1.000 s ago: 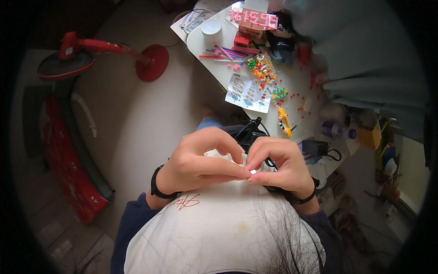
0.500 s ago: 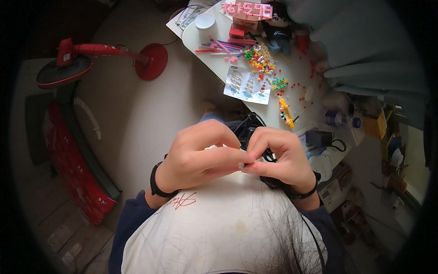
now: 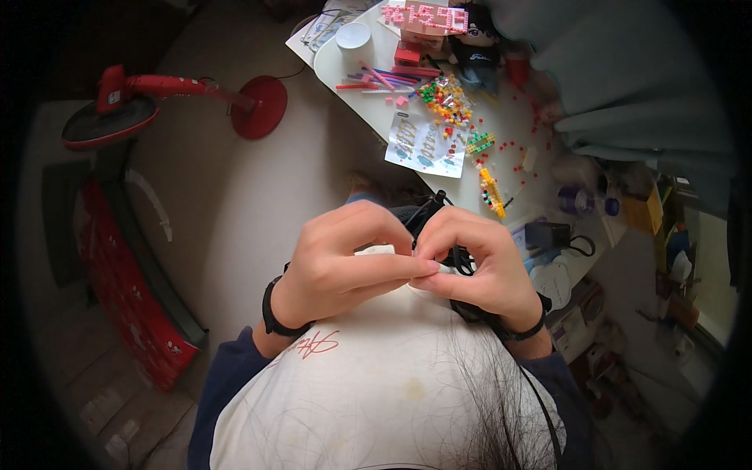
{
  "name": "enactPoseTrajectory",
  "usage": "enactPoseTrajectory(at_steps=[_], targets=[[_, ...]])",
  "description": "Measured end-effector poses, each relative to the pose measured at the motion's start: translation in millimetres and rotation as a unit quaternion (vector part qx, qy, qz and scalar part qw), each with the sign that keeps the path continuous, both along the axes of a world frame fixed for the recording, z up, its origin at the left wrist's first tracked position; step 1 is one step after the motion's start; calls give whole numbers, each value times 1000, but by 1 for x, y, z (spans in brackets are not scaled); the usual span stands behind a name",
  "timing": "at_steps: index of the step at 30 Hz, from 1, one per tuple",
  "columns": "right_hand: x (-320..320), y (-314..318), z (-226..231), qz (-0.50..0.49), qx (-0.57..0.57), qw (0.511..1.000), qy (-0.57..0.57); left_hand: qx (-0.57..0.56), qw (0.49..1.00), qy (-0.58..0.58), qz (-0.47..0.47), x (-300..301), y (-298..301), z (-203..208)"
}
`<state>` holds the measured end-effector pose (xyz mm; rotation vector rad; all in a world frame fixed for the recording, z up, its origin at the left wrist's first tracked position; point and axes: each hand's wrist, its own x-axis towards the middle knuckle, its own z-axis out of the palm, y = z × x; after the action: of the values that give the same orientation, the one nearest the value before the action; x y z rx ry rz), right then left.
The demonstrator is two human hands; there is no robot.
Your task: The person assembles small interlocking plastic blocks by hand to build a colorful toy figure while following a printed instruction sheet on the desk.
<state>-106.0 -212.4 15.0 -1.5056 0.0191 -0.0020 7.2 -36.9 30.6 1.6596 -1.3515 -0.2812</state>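
Close in front of my chest, my left hand [image 3: 348,262] and my right hand [image 3: 478,254] meet at the fingertips. Both are closed in a pinch, thumbs and forefingers pressed together. Whatever they hold is hidden by the fingers and too small to name. Beyond them on the white table [image 3: 372,117] lie a yellow brick build [image 3: 491,193] and a green brick build [image 3: 481,142]. A printed instruction sheet [image 3: 427,146] is beside these, with a heap of small coloured bricks [image 3: 445,99] behind it.
Pink, purple and red sticks [image 3: 384,78] and a white cup [image 3: 353,37] stand farther back, near a doll [image 3: 475,55]. Loose red bricks [image 3: 521,160] are scattered at the right. A black box [image 3: 547,235] sits by the table's near edge. A red fan [image 3: 117,110] stands left.
My fingertips have shifted and drawn closer together. A small pale piece that showed between them before is now covered by the fingers.
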Motion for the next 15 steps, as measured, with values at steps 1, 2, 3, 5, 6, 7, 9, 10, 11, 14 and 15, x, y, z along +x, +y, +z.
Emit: enactPoseTrajectory(at_steps=[1,2,3,5,6,7,9,10,11,14,15], targets=[[0,0,-1,-1,3,1000,-1,-4,1000,-11,5,0,-1,0],[0,1,-1,-2,7,1000,-1,-7,1000,-21,10,0,-3,1],[0,1,-2,-3,11,1000,-1,-10,999,-31,15,0,-4,2],[-1,1,0,4,16,1000,3,-16,998,-51,16,-2,-5,1],[-1,2,1,7,18,1000,4,-20,998,-61,16,-2,-5,2],[0,2,2,6,16,1000,4,-20,997,-67,21,-2,-6,2],[0,1,2,1,16,1000,5,-18,997,-76,28,-2,-8,3],[1,0,2,1,16,1000,0,-15,996,-79,31,-2,-8,4],[2,-1,0,2,17,1000,-4,-12,996,-80,34,-2,-8,4],[3,-2,-2,-4,15,1000,-17,-11,996,-81,29,-1,-9,3],[4,-3,-2,-7,13,1000,-22,-12,996,-81,25,0,-10,4]])
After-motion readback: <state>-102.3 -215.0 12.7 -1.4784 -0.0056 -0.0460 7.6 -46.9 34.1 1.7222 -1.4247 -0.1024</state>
